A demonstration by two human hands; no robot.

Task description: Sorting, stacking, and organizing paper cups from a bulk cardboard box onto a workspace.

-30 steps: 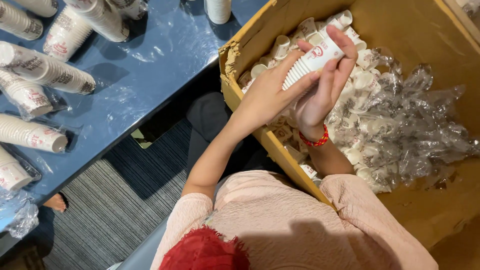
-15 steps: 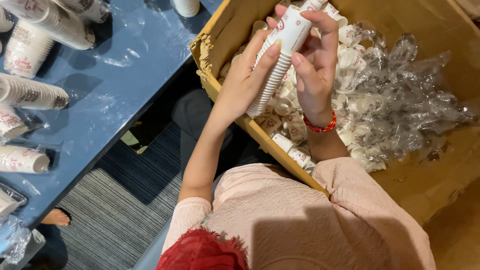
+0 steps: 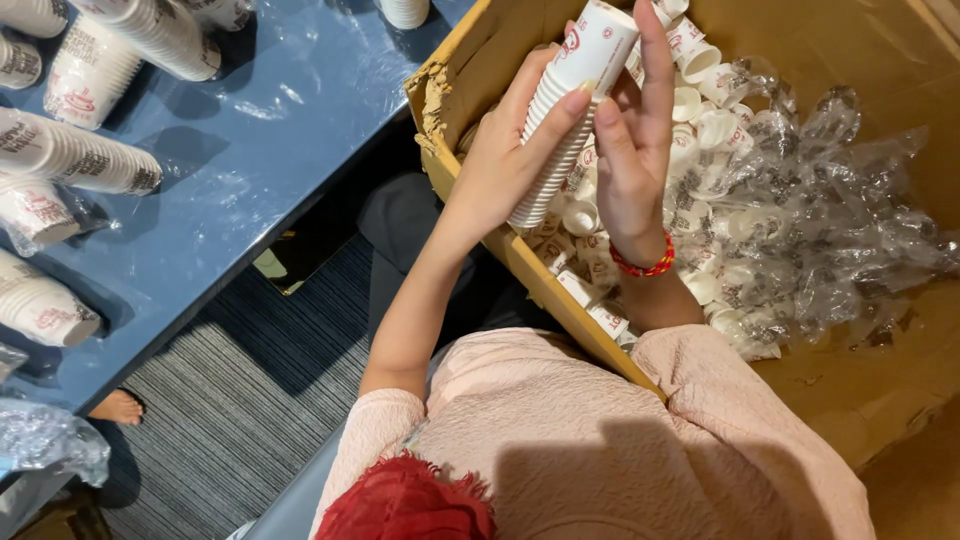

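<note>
My left hand [image 3: 505,160] wraps around the lower half of a long stack of white paper cups [image 3: 575,100] with red print. My right hand [image 3: 630,150], with a red bead bracelet at the wrist, presses its fingers against the upper part of the same stack. The stack is tilted, top end pointing up and right, over the near corner of a big cardboard box [image 3: 455,95]. Inside the box lie several loose white cups [image 3: 700,110] and crumpled clear plastic wrap [image 3: 830,240].
A blue table [image 3: 270,170] on the left carries several lying cup stacks [image 3: 85,155], some in clear wrap. Striped grey carpet [image 3: 230,420] lies below, with a bare foot [image 3: 118,407] at the table's edge. A torn box flap edge is by my left wrist.
Both hands have raised the cup stack out of the box and tipped it more upright. My right hand slid up along its top.
</note>
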